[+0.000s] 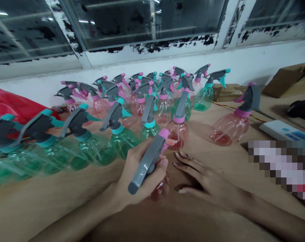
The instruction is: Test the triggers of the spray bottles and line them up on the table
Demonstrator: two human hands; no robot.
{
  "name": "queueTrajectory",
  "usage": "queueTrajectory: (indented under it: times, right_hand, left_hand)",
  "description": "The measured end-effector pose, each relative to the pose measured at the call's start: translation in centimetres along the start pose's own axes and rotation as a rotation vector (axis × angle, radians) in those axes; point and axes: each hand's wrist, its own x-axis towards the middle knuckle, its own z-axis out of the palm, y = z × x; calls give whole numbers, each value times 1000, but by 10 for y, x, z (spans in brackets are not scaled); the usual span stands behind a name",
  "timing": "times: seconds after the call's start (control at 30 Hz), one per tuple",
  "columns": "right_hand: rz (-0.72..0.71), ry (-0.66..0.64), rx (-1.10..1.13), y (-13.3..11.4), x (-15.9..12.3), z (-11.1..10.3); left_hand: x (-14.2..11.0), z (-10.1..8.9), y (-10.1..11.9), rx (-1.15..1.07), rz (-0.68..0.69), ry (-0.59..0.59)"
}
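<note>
My left hand (pixel 139 171) is wrapped round the neck of a pink spray bottle (pixel 159 191), below its grey trigger head, which has a pink nozzle pointing away from me. Much of that bottle is hidden behind the fingers. My right hand (pixel 205 174) rests on the table just right of it, fingers spread, holding nothing. Straight ahead stands another pink spray bottle (pixel 179 132), close beyond the left hand's fingertips. A row of green spray bottles (pixel 93 148) with teal collars runs off to the left. One more pink spray bottle (pixel 229 129) stands apart on the right.
Several more pink and green bottles crowd the back by the white wall (pixel 112 65). Red plastic (pixel 24 104) lies at the left. On the right are a taped carton (pixel 228 92), an open cardboard box (pixel 287 80), a white device with blue buttons (pixel 286 131) and thin wires.
</note>
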Motion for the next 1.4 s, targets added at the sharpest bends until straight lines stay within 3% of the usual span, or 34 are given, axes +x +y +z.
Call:
queueTrajectory:
  times: [0.27,0.93,1.4]
  right_hand:
    - [-2,-6,0,1,-1,-1]
    - [5,-12,-2,0,0,-1]
    - [-11,7,7,0,-1,-2]
  left_hand:
    - [-2,0,-1,6,63,11]
    - [-1,2,-3,-26,72,38]
    - [-1,-1,2,11,14,-5]
